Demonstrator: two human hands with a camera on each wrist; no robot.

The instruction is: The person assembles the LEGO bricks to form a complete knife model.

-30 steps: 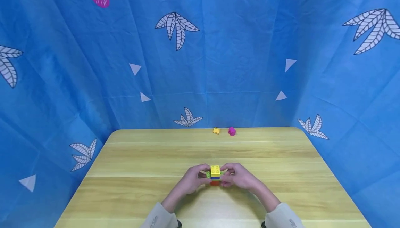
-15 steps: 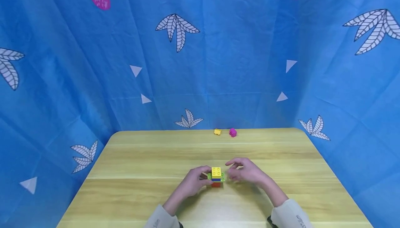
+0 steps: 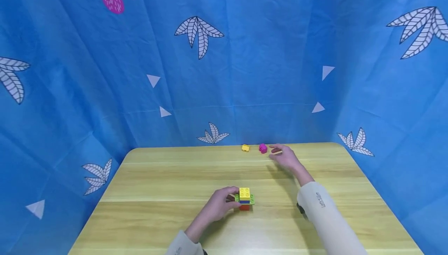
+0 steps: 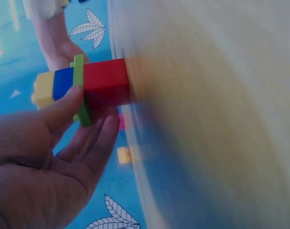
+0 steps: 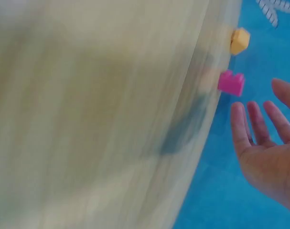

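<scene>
My left hand [image 3: 220,203] grips a stack of toy building bricks by its left side, thumb in front and fingers behind. From bottom to top the stack has a red brick [image 4: 106,82], a flat green plate [image 4: 79,71], a blue brick [image 4: 63,85] and a yellow brick [image 3: 244,193]. It stands upright on the table. My right hand [image 3: 286,158] reaches over the back of the table, fingers spread apart and holding nothing. Just left of its fingertips lies a magenta brick [image 3: 263,148], with a small gap between them.
A small yellow-orange brick [image 3: 245,148] lies left of the magenta one, near the back edge of the wooden table [image 3: 168,177]. A blue patterned curtain [image 3: 266,72] hangs right behind that edge and along both sides.
My right hand has let go of the stack and travelled away to the back right, close to the magenta brick. My left hand still holds the stack in place.
</scene>
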